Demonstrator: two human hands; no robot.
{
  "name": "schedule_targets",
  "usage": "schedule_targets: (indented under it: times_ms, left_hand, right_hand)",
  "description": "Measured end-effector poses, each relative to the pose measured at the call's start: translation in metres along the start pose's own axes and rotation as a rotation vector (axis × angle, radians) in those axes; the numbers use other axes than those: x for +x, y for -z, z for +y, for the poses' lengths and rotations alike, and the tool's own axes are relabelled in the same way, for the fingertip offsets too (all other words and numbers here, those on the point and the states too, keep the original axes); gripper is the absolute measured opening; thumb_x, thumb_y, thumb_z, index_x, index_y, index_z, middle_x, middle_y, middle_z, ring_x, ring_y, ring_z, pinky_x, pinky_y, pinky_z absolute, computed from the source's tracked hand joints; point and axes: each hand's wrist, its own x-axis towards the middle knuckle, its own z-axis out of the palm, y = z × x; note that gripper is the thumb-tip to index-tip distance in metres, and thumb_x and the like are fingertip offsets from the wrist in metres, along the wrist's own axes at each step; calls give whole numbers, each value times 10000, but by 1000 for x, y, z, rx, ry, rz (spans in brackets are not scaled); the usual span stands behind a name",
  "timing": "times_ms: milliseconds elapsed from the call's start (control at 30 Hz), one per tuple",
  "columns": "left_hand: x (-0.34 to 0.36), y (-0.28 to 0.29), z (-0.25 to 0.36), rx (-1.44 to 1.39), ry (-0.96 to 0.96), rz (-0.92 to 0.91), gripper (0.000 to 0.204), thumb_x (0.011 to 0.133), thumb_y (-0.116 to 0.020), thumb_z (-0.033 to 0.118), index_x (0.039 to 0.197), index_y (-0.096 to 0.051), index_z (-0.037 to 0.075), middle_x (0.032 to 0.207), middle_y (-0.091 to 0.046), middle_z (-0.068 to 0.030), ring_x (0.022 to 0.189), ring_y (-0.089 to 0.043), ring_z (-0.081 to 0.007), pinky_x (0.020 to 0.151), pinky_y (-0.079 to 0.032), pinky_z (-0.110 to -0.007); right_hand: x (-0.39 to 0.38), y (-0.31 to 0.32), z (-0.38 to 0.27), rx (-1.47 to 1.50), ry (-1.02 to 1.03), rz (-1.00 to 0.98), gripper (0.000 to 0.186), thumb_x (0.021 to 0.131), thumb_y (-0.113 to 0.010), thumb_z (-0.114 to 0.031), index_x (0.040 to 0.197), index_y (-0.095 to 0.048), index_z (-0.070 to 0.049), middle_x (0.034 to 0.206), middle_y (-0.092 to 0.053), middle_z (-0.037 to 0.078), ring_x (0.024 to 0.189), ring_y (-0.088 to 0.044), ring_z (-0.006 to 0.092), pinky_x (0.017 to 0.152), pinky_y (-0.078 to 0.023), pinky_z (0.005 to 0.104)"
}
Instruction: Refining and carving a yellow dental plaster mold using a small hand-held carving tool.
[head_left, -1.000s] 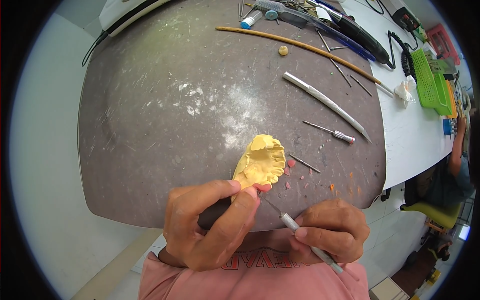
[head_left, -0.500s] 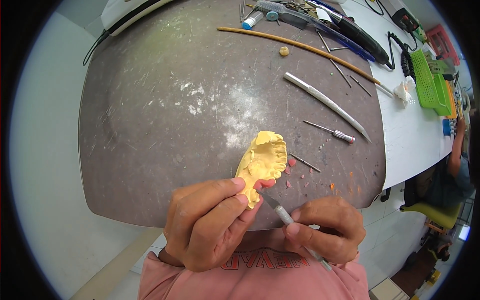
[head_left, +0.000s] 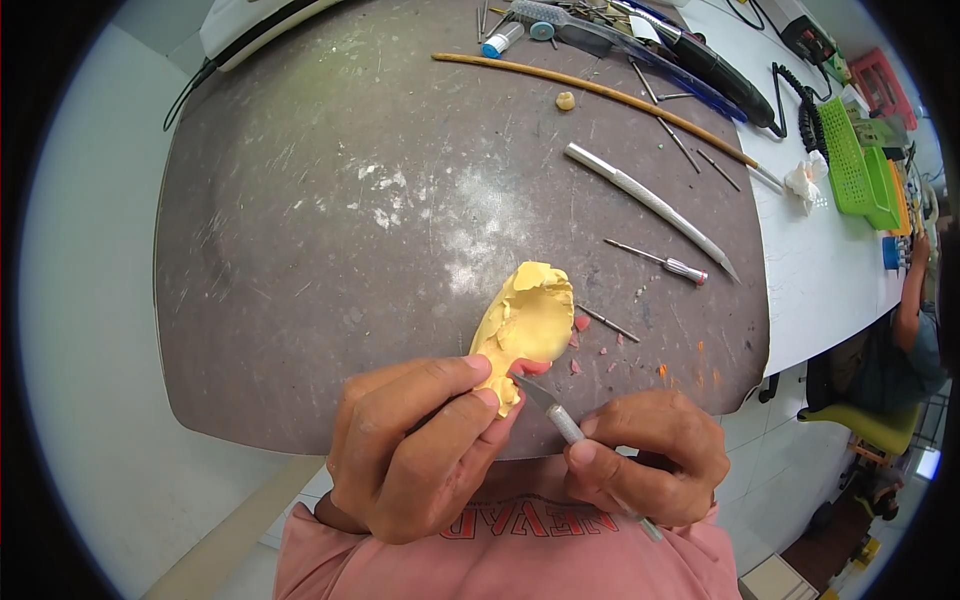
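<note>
Between the thumb and fingers of my left hand (head_left: 415, 445) is a yellow dental cast (head_left: 530, 325), tilted over the near edge of the table. A piece of pink gum-like material (head_left: 530, 367) sits on its near part. My right hand (head_left: 655, 455) pinches a craft knife (head_left: 566, 422) with a silvery knurled handle. Its pointed blade reaches to the cast beside the pink piece; the very tip is hard to make out. Small pink scraps (head_left: 582, 323) and a thin metal bur (head_left: 608, 323) lie just right of the cast.
On the brown mat (head_left: 300, 330) lie a second knife (head_left: 650, 205), a small screwdriver (head_left: 657, 261), a long wooden stick (head_left: 590, 87) and a tooth-like piece (head_left: 565, 101). A black handpiece (head_left: 725, 80) is at the back right, near green baskets (head_left: 855, 165). Another person (head_left: 900, 340) sits far right.
The knife blade has moved slightly up and left, closer against the cast by the pink piece. The cast's inner surface looks a little different; both grips are unchanged.
</note>
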Motion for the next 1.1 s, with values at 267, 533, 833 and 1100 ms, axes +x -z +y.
schedule_targets:
  times_ms: [267, 533, 833, 1100]
  left_hand:
    - [1, -1, 0, -16, -1, -15, 367, 755, -812, -62, 1033, -588, 23, 1067, -607, -163, 859, -649, -205, 670, -614, -285]
    - [-1, -3, -1, -10, 11, 43, 360, 751, -824, -29, 1043, -616, 7, 1042, -628, -170, 838, -658, -218, 669, -597, -284]
    - [2, 4, 1, 22, 77, 10, 307, 762, -823, 25, 1022, -662, -6, 1011, -652, -179, 829, -676, -238, 691, -581, -305]
    - [3, 3, -3, 10, 33, 24, 290, 778, -819, 49, 1006, -657, -28, 986, -649, -193, 797, -678, -233, 663, -591, -290]
  right_hand:
    - [0, -4, -2, 36, -42, 53, 300, 672, -810, 23, 962, -732, 18, 803, -651, 94, 659, -657, 175, 537, -566, 265]
    - [-2, -11, -4, 64, -75, 220, 314, 641, -836, 35, 925, -705, 8, 763, -671, 100, 623, -668, 175, 506, -560, 266]
    - [7, -5, -7, 113, -132, 104, 288, 660, -853, -3, 902, -698, 19, 741, -695, 124, 617, -688, 197, 518, -577, 278]
    - [9, -3, -4, 109, -108, 49, 266, 693, -836, -25, 915, -699, 26, 777, -705, 136, 647, -697, 200, 545, -584, 278]
